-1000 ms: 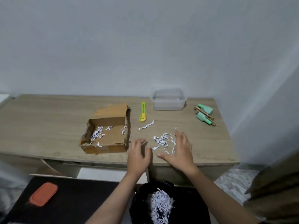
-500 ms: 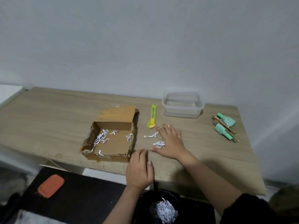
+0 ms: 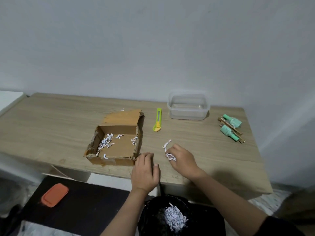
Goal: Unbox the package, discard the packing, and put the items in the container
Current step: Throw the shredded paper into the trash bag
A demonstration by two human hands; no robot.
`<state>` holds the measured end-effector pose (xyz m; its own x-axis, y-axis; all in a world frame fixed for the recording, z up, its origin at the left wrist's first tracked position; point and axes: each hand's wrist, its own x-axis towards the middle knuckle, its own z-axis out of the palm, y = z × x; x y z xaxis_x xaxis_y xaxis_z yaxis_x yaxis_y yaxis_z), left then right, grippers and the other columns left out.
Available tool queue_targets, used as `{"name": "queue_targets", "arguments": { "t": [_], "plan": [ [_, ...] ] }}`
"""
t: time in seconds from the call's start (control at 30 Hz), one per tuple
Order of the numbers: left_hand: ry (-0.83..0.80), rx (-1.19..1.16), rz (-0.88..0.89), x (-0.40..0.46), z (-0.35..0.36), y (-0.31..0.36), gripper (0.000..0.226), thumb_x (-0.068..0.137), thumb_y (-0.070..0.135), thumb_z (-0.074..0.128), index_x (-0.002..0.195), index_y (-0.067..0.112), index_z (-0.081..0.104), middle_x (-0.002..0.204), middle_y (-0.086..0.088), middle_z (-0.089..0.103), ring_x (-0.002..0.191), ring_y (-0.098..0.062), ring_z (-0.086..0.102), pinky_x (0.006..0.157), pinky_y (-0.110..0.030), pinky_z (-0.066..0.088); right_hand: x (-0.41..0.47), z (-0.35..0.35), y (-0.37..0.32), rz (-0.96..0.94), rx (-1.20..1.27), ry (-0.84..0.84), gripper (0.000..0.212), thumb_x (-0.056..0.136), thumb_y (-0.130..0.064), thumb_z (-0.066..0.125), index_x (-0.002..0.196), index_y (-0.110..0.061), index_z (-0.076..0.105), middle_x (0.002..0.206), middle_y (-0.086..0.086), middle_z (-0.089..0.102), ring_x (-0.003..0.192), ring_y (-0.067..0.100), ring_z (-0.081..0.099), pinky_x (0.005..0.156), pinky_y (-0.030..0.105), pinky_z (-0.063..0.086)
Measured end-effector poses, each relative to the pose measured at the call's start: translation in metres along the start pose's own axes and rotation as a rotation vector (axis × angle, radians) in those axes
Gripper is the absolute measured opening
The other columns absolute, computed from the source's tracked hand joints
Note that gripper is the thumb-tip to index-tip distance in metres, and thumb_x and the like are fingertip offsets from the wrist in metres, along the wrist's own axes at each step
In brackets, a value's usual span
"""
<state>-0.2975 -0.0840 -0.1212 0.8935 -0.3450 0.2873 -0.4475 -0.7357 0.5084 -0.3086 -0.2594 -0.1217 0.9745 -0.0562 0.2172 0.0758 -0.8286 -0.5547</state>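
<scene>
Our right hand (image 3: 181, 157) is curled around a clump of shredded paper (image 3: 170, 156), one loose strip (image 3: 166, 144) just beyond its fingertips. Left hand (image 3: 144, 171) rests flat, fingers together, at the table edge (image 3: 221, 184). The black bin (image 3: 201, 212) sits directly below, toward us.

Table (image 3: 51, 123) bears box (image 3: 115, 142), cutter (image 3: 157, 122), container (image 3: 188, 106).

table (image 3: 51, 120): matt wood grain | box (image 3: 117, 149): rough torn cardboard | container (image 3: 188, 108): clear plastic | shreds (image 3: 105, 142): paper
</scene>
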Motion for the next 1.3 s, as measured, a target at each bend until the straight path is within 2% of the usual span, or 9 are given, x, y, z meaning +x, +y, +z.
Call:
{"name": "queue_targets", "arguments": {
  "t": [0.13, 0.4, 0.57, 0.77, 0.87, 0.97, 1.13, 1.2, 1.3],
  "plan": [
    [-0.010, 0.021, 0.009, 0.000, 0.001, -0.001, 0.038, 0.083, 0.033, 0.041, 0.107, 0.008, 0.058, 0.106, -0.007, 0.059, 0.096, -0.023, 0.051, 0.080, -0.029, 0.041, -0.023, -0.008, -0.001, 0.088, 0.107, 0.035, 0.010, 0.084, -0.020, 0.055, 0.085, -0.018, 0.064, 0.085, 0.003, 0.056, 0.073, 0.027, 0.058, 0.061, 0.039, 0.049],
    [-0.052, 0.014, 0.007, 0.001, -0.001, -0.001, 0.043, 0.082, 0.036, 0.039, 0.103, 0.004, 0.060, 0.104, -0.012, 0.058, 0.097, -0.030, 0.053, 0.081, -0.037, 0.046, -0.089, -0.027, -0.032, 0.139, 0.309, 0.302, 0.010, 0.078, -0.013, 0.068, 0.073, -0.020, 0.064, 0.071, -0.007, 0.056, 0.065, 0.005, 0.055, 0.061, 0.016, 0.041],
    [-0.126, 0.005, 0.034, -0.001, -0.009, -0.002, 0.051, 0.081, 0.039, 0.039, 0.106, 0.000, 0.060, 0.106, -0.017, 0.056, 0.099, -0.034, 0.053, 0.085, -0.040, 0.046, -0.126, -0.021, -0.058, 0.151, 0.238, 0.374, 0.017, 0.078, -0.019, 0.057, 0.064, -0.011, 0.055, 0.061, 0.004, 0.057, 0.058, 0.011, 0.051, 0.057, 0.019, 0.038],
    [-0.205, 0.041, 0.089, -0.002, -0.012, -0.008, 0.055, 0.081, 0.042, 0.040, 0.112, -0.001, 0.055, 0.111, -0.020, 0.054, 0.104, -0.037, 0.050, 0.089, -0.041, 0.044, -0.151, 0.016, -0.052, 0.343, 0.237, 0.214, 0.017, 0.074, -0.022, 0.049, 0.059, -0.014, 0.046, 0.058, 0.005, 0.054, 0.055, 0.011, 0.045, 0.054, 0.026, 0.032],
    [-0.223, 0.039, 0.091, -0.002, -0.014, -0.008, 0.056, 0.081, 0.043, 0.040, 0.113, 0.000, 0.054, 0.114, -0.019, 0.052, 0.107, -0.036, 0.048, 0.091, -0.040, 0.042, -0.154, 0.039, -0.039, 0.509, 0.231, 0.047, 0.016, 0.072, -0.022, 0.052, 0.065, -0.007, 0.054, 0.070, 0.016, 0.060, 0.067, 0.029, 0.056, 0.059, 0.030, 0.036],
    [-0.226, 0.036, 0.111, -0.002, -0.015, -0.010, 0.056, 0.081, 0.044, 0.041, 0.113, 0.000, 0.054, 0.115, -0.019, 0.052, 0.109, -0.036, 0.047, 0.093, -0.040, 0.040, -0.150, 0.052, -0.030, 0.619, 0.239, -0.080, 0.017, 0.071, -0.016, 0.064, 0.080, -0.002, 0.062, 0.090, 0.021, 0.062, 0.084, 0.036, 0.061, 0.067, 0.029, 0.039],
    [-0.239, 0.029, 0.097, -0.002, -0.016, -0.010, 0.059, 0.082, 0.046, 0.040, 0.117, 0.000, 0.053, 0.119, -0.019, 0.051, 0.112, -0.036, 0.045, 0.095, -0.041, 0.039, -0.143, 0.048, -0.020, 0.627, 0.226, -0.324, 0.072, 0.068, -0.029, 0.080, 0.130, -0.007, 0.050, 0.136, 0.012, 0.048, 0.127, 0.026, 0.046, 0.101, 0.028, 0.038],
    [-0.235, 0.032, 0.092, -0.003, -0.016, -0.009, 0.060, 0.082, 0.047, 0.039, 0.117, 0.001, 0.052, 0.120, -0.018, 0.050, 0.113, -0.035, 0.045, 0.095, -0.041, 0.039, -0.142, 0.043, -0.017, 0.626, 0.263, -0.328, 0.068, 0.071, -0.030, 0.078, 0.130, -0.010, 0.051, 0.136, 0.009, 0.050, 0.126, 0.022, 0.047, 0.103, 0.028, 0.038],
    [-0.237, 0.035, 0.079, -0.004, -0.017, -0.009, 0.060, 0.083, 0.048, 0.039, 0.119, 0.002, 0.052, 0.122, -0.017, 0.050, 0.115, -0.034, 0.045, 0.095, -0.040, 0.039, -0.139, 0.033, -0.014, 0.626, 0.317, -0.250, 0.041, 0.076, -0.022, 0.074, 0.114, -0.010, 0.063, 0.120, 0.008, 0.063, 0.113, 0.021, 0.058, 0.095, 0.026, 0.045]
  ]
}}
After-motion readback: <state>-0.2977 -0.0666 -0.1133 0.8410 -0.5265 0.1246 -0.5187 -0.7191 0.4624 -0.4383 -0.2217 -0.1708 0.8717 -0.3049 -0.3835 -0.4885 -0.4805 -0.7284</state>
